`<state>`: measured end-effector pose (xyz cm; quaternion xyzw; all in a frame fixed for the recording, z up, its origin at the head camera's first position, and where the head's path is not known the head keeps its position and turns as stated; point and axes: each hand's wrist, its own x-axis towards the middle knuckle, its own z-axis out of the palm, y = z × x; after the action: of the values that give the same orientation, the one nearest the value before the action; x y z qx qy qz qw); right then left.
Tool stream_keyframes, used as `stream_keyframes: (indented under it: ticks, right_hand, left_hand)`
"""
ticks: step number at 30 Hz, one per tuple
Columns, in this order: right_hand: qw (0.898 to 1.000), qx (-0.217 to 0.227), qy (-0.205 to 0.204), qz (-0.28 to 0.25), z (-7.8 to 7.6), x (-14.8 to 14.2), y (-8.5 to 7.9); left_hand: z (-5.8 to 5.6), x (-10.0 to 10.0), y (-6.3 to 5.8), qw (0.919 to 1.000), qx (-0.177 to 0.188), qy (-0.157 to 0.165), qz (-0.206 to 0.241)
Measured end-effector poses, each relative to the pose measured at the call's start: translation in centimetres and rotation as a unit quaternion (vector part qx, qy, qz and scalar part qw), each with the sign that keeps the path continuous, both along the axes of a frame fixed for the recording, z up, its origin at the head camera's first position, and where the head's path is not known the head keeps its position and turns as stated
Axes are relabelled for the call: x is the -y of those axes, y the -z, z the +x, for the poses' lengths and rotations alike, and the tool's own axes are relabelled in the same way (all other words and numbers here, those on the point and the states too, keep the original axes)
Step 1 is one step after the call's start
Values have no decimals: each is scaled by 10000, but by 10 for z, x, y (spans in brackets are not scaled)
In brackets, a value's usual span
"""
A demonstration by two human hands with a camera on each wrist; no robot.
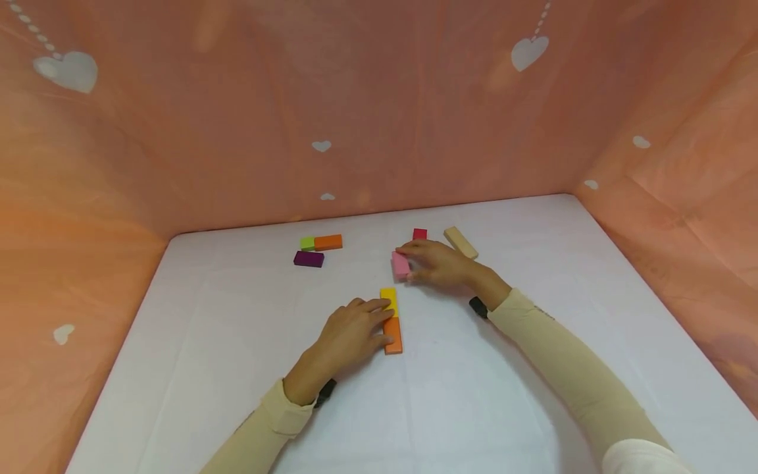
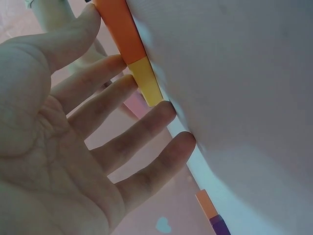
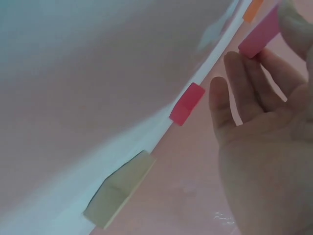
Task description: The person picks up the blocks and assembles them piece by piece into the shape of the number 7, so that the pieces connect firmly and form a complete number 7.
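Pinching a pink block [image 1: 401,266] in the right hand [image 1: 441,264] and touching a yellow block [image 1: 388,293] and abutting orange block [image 1: 395,330] with the finger-spread left hand [image 1: 352,334].

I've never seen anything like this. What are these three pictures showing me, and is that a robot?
No robot here, just a person's bare left hand and right hand. The wide picture looks down from the head; the other two are taken from the wrists, one for each hand. The right hand pinches a pink block. The left hand touches a yellow block and an orange block lying end to end. Also on the white surface are a red block, a pale wooden block, a purple block, and a green block end to end with a second orange block.
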<state>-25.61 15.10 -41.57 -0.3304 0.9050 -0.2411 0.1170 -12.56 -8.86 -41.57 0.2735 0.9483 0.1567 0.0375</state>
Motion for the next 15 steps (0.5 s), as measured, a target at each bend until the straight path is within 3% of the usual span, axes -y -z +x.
stream_keyframes:
  ticks: [4, 15]
  right_hand:
    - [9996, -184, -170, -90, 2, 9, 0]
    - [9999, 137, -75, -43, 8, 21, 2]
  left_hand:
    - [0, 1, 0, 10000, -70, -7, 4]
    - [1, 0, -3, 10000, -78, 37, -30]
